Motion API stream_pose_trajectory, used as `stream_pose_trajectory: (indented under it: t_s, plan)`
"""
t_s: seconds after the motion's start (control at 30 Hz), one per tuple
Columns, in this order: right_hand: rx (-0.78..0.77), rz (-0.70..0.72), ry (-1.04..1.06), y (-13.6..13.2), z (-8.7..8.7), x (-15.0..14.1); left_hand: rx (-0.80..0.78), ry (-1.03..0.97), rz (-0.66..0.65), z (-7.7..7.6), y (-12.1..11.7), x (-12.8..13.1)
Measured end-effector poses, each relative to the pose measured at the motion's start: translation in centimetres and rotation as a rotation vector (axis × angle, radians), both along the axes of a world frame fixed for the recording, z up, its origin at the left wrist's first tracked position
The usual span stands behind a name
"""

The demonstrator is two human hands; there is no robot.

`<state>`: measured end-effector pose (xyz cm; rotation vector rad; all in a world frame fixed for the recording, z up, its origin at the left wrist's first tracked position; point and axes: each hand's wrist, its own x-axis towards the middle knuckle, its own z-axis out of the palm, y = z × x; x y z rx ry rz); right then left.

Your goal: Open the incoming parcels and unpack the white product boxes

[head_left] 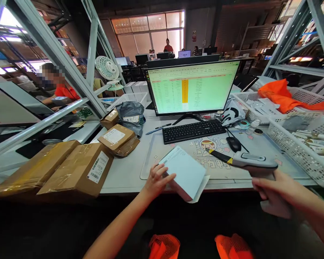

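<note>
My left hand (158, 180) is closed on the left side of a pale white box (185, 172), its fingers along the edge. The box is tilted over the desk's front edge, and a loose white flap or sheet sticks out at its lower right. My right hand (279, 189) grips the handle of a grey barcode scanner (255, 160), held above the right part of the desk mat (237, 172). Left of the scanner's head lies a black and yellow utility knife (220, 155), its right end close to the scanner. Some of my right hand is blurred.
Cardboard boxes (75, 169) and a grey plastic parcel (131, 113) stand on the left. A monitor (193, 88), keyboard (193, 130) and mouse (233, 144) are behind. White baskets (302, 151) line the right. A person in orange (66, 91) sits beyond the metal frame.
</note>
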<state>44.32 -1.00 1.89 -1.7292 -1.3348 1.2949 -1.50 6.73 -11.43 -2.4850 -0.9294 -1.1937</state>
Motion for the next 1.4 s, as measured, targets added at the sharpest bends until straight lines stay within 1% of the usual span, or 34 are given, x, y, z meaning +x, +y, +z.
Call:
stream_pose_trajectory:
  t_s: [0.07, 0.1, 0.13, 0.17, 0.2, 0.23, 0.3, 0.37, 0.43, 0.47, 0.5, 0.53, 0.57, 0.6, 0.63, 0.67, 0.73, 0.77, 0.83, 0.93, 1.0, 1.07, 1.13, 1.2, 1.23, 1.27, 1.3, 1.33, 1.37, 1.4]
  plan:
    - [-0.013, -0.230, -0.036, 1.7, -1.8, 3.3, -0.005, -0.120, 0.109, -0.9, -0.6, -1.7]
    - [-0.045, -0.335, -0.027, 2.6, -2.7, 5.0, -0.047, -0.191, 0.180, -1.3, -1.0, -2.6]
    - [-0.080, -0.407, 0.000, 3.6, -3.5, 6.7, -0.105, -0.270, 0.257, -1.8, -1.4, -3.4]
    - [-0.108, -0.437, 0.030, 4.4, -4.2, 8.3, -0.176, -0.352, 0.333, -2.2, -1.7, -4.1]
    - [-0.113, -0.430, 0.025, 5.2, -4.8, 9.7, -0.251, -0.442, 0.398, -2.6, -2.0, -4.7]
    - [-0.095, -0.403, -0.029, 5.8, -5.3, 10.9, -0.323, -0.538, 0.448, -2.9, -2.2, -5.2]
    - [-0.041, -0.372, -0.275, 6.8, -5.6, 12.7, -0.448, -0.711, 0.521, -3.5, -2.5, -5.8]
    - [-0.023, -0.406, -0.537, 7.4, -5.4, 13.3, -0.507, -0.791, 0.577, -3.9, -2.5, -5.9]
    - [0.019, -0.468, -0.747, 8.3, -5.0, 12.1, -0.482, -0.759, 0.637, -4.3, -2.4, -5.4]
    - [0.067, -0.464, -0.849, 9.0, -4.8, 10.9, -0.448, -0.718, 0.661, -4.5, -2.4, -5.1]
    - [0.127, -0.426, -0.934, 10.1, -4.8, 9.2, -0.410, -0.675, 0.683, -4.8, -2.3, -4.6]
    - [0.196, -0.360, -1.004, 11.5, -4.9, 7.1, -0.378, -0.631, 0.704, -5.0, -2.3, -4.2]
    - [0.242, -0.267, -1.009, 13.2, -5.2, 4.8, -0.358, -0.593, 0.729, -5.1, -2.2, -3.8]
    - [0.275, -0.151, -0.977, 15.1, -5.7, 2.3, -0.356, -0.560, 0.756, -5.2, -2.2, -3.5]
    - [0.306, -0.065, -0.958, 17.2, -6.3, -0.1, -0.371, -0.536, 0.791, -5.2, -2.2, -3.2]
    - [0.336, 0.001, -0.945, 19.2, -7.0, -2.4, -0.396, -0.520, 0.825, -5.1, -2.3, -3.0]
    - [0.372, 0.063, -0.943, 22.8, -8.2, -6.0, -0.452, -0.514, 0.871, -4.8, -2.3, -2.8]
    - [0.378, 0.074, -0.946, 24.2, -8.7, -7.2, -0.473, -0.519, 0.879, -4.6, -2.3, -2.8]
    - [0.369, 0.081, -0.948, 26.1, -9.1, -8.4, -0.507, -0.529, 0.880, -4.2, -2.3, -2.8]
    - [0.346, 0.090, -0.929, 27.2, -8.3, -8.5, -0.561, -0.544, 0.875, -3.7, -2.1, -3.0]
    - [0.349, 0.093, -0.902, 26.6, -7.3, -8.8, -0.603, -0.592, 0.851, -3.5, -1.9, -3.2]
    - [0.380, 0.116, -0.849, 24.5, -6.5, -9.9, -0.675, -0.683, 0.771, -3.3, -1.7, -3.2]
    - [0.438, 0.205, -0.762, 20.8, -6.6, -11.5, -0.793, -0.795, 0.582, -2.9, -1.7, -2.2]
    - [0.494, 0.347, -0.592, 15.8, -7.7, -13.1, -0.899, -0.873, 0.325, -2.0, -2.2, -0.1]
    - [0.536, 0.423, -0.353, 13.0, -8.6, -13.5, -0.933, -0.880, 0.199, -1.3, -2.6, 1.3]
    - [0.534, 0.406, -0.178, 10.3, -9.5, -13.6, -0.959, -0.855, 0.087, -0.5, -3.2, 2.9]
    - [0.532, 0.269, -0.069, 7.6, -10.3, -13.3, -0.982, -0.800, -0.019, 0.4, -3.8, 4.4]
    - [0.512, 0.087, 0.009, 5.1, -11.0, -12.5, -1.012, -0.724, -0.132, 1.3, -4.3, 5.8]
    - [0.474, -0.041, 0.074, 2.8, -11.3, -11.4, -1.043, -0.636, -0.248, 2.2, -4.8, 6.8]
    - [0.438, -0.121, 0.140, 0.9, -11.4, -10.0, -1.064, -0.548, -0.351, 3.1, -5.1, 7.5]
